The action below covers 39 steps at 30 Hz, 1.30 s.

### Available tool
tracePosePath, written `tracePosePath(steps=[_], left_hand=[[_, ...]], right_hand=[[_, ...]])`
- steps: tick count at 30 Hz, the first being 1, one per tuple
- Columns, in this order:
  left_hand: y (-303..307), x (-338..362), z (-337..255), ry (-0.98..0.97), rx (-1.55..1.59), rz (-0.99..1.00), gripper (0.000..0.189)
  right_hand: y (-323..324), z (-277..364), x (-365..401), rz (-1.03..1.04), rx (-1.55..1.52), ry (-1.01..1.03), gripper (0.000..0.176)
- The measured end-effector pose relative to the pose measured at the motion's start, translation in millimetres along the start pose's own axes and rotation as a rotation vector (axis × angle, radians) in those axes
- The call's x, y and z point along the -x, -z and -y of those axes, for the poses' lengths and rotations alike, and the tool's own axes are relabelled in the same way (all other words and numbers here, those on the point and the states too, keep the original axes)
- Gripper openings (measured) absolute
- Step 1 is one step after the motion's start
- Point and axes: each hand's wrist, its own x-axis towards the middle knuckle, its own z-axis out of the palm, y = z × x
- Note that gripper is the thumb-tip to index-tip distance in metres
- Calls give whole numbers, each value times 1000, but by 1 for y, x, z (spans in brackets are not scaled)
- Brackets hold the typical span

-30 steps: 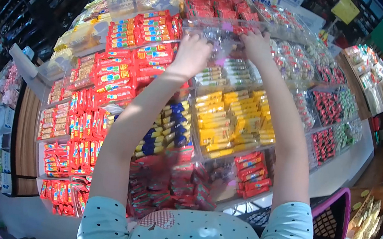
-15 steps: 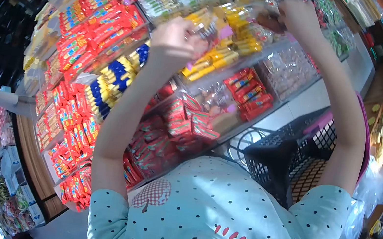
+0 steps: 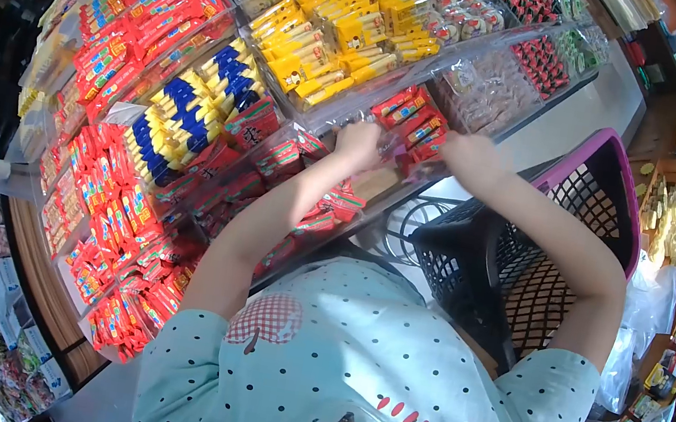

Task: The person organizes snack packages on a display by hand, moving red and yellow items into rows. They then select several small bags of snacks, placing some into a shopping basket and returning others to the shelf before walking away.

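Red packets (image 3: 411, 121) are stacked in a clear bin at the low front edge of the sweets display (image 3: 197, 103), and a black basket (image 3: 522, 265) with a pink rim is set beside it. The left hand (image 3: 361, 145) is curled shut against those packets. The right hand (image 3: 469, 155) is held just beside them, but its grip cannot be told.
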Motion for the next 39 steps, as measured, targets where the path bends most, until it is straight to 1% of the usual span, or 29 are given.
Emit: tracePosePath(steps=[1, 2, 3, 4, 5, 6, 7, 8, 9, 11, 12, 14, 16, 17, 18, 20, 24, 26, 27, 29, 30, 31, 32, 33, 34, 36, 37, 38, 39], left_hand=[[-9, -2, 10, 1, -16, 9, 24], [-19, -4, 20, -1, -25, 7, 24], [-34, -9, 32, -39, -35, 20, 23], [-30, -8, 33, -79, -42, 34, 22], [-29, -6, 33, -33, -50, 108, 21], [-31, -3, 34, -39, -54, 106, 21], [-34, 0, 36, -87, -136, 0, 21], [-37, 1, 38, -137, -218, -105, 21], [-37, 0, 37, -90, -204, -23, 21], [-38, 0, 37, -117, -201, -61, 20], [-40, -2, 39, -135, -195, -104, 20], [-38, -4, 41, -118, -152, -63, 22], [-35, -1, 43, -121, -24, -59, 25], [-35, -1, 44, -119, -14, -59, 25], [-37, -2, 47, -115, -27, -74, 26], [-42, -7, 53, -104, -33, -89, 27], [-39, -12, 55, -67, -27, -18, 27], [-36, -13, 53, -66, -45, -9, 28], [-27, -9, 47, -55, -53, 27, 29], [-21, -7, 44, -34, -74, 50, 32], [-21, -8, 45, -34, -72, 79, 33], [-15, -7, 43, -46, -122, 123, 34], [-17, -8, 44, -45, -89, 100, 33], [-7, -3, 42, -63, -55, 125, 31], [2, 2, 40, -90, -25, 78, 33], [29, 9, 36, -19, 146, 4, 34], [50, 15, 32, -9, 144, -17, 34], [77, 26, 30, -74, 135, -1, 34], [102, 35, 29, -141, 122, 17, 34]], right_hand=[[-2, 10, -8, 77, 21, 20, 10], [-6, 19, -12, 7, 17, 83, 9], [-17, 24, -23, 29, 15, 110, 10], [-26, 28, -35, 54, 12, 136, 11], [-35, 32, -44, 50, 12, 130, 11], [-41, 35, -54, 113, 15, 189, 11], [-49, 37, -62, 176, 16, 250, 11], [-56, 40, -71, 172, 16, 242, 11], [-59, 45, -77, 221, -7, 279, 13], [-64, 49, -87, 316, -74, 340, 19], [-68, 50, -93, 320, -72, 334, 19], [-90, 49, -106, 287, -170, 368, 16], [-102, 40, -121, 311, -192, 361, 15], [-107, 36, -126, 326, -215, 358, 15], [-106, 35, -127, 334, -211, 363, 15], [-105, 32, -128, 312, -357, 344, 17], [-108, 35, -125, 357, -372, 306, 18], [-115, 38, -125, 378, -378, 240, 18], [-112, 38, -125, 375, -368, 246, 18], [-102, 37, -125, 378, -495, 239, 19], [-101, 38, -126, 384, -441, 286, 20], [-83, 43, -124, 413, -341, 297, 22], [-70, 46, -121, 401, -306, 296, 24], [-84, 43, -124, 345, -335, 288, 21], [-68, 41, -123, 287, -334, 306, 20], [-28, 27, -133, 157, -356, 406, 21], [6, 21, -139, 206, -347, 371, 22], [42, 14, -148, 255, -338, 335, 23], [67, 4, -154, 167, -373, 273, 23]])
